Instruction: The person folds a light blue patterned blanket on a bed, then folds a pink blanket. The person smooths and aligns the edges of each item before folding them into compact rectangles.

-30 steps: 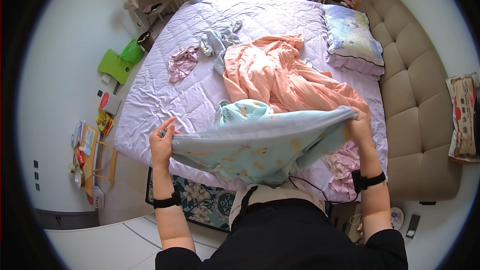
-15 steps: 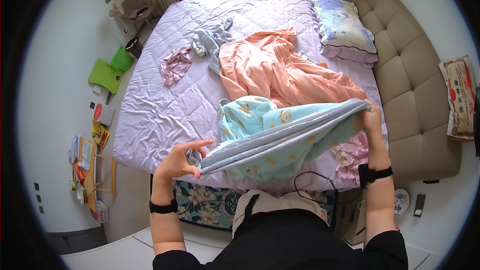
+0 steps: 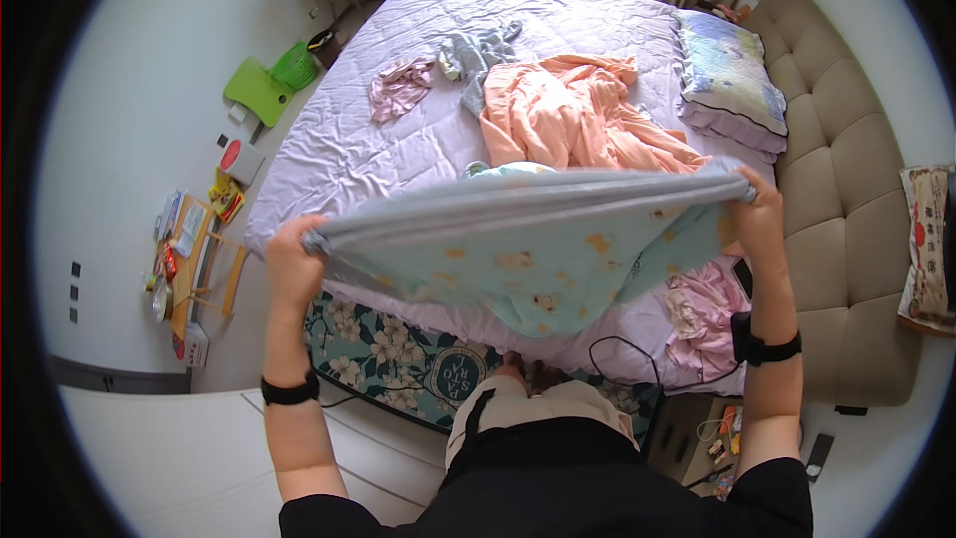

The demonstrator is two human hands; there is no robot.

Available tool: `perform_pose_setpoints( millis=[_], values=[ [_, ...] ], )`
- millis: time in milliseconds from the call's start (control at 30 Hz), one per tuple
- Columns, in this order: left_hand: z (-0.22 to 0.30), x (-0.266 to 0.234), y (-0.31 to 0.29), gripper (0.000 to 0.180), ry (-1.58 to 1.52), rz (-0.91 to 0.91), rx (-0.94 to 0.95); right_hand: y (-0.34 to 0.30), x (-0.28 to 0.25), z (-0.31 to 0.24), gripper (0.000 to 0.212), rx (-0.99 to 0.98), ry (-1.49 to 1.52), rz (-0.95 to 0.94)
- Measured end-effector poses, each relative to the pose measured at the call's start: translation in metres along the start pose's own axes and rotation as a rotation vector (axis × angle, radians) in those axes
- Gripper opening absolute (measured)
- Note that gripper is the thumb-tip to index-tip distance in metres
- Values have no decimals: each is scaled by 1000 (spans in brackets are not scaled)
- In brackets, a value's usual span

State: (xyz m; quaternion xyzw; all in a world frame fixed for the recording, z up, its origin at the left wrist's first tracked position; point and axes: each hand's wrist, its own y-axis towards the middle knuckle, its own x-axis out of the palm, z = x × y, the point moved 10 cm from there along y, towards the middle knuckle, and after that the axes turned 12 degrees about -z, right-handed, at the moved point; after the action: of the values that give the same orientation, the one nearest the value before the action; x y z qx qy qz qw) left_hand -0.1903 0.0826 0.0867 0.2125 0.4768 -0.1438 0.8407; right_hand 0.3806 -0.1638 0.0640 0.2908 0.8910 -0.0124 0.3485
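Note:
A thin mint-green blanket [image 3: 543, 259] with yellow prints and a grey edge is stretched between my hands above the near side of the bed. My left hand [image 3: 296, 257] is closed round one grey corner. At the other corner, beside the headboard side, my right hand [image 3: 761, 207] grips the edge. The grey border is slightly blurred, and the lower part of the blanket droops toward me. Behind it lies a crumpled peach-orange cover [image 3: 558, 110], partly hidden by the raised edge. Pink crumpled cloth [image 3: 705, 309] lies below my right hand.
The bed [image 3: 344, 174] has a lilac quilted sheet. A pink garment [image 3: 400, 90] and grey clothing [image 3: 478, 52] lie farther back. Pillows [image 3: 732, 70] rest by the tufted headboard [image 3: 841, 199]. A floral mat [image 3: 383, 349] lies at my feet; a small wooden table [image 3: 189, 269] stands left.
My left hand has moved left and up and closed on the blanket's corner. The blanket is now pulled wider and hangs across the bed's near side. The view has shifted.

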Motion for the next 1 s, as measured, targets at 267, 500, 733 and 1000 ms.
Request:
perform_pose_setpoints(
  millis=[267,500,733,1000],
  values=[
    [16,-190,-27,33,318,609,-53,16,-39,-221,36,-423,-50,18],
    [24,-309,-53,38,437,1017,7,23,-73,-332,33,-630,-54,98],
    [-6,-380,17,32,526,1033,95,82,-40,-367,30,-551,-83,139],
    [-139,-315,254,38,473,656,183,224,115,-392,27,-388,-482,213]
  ],
)
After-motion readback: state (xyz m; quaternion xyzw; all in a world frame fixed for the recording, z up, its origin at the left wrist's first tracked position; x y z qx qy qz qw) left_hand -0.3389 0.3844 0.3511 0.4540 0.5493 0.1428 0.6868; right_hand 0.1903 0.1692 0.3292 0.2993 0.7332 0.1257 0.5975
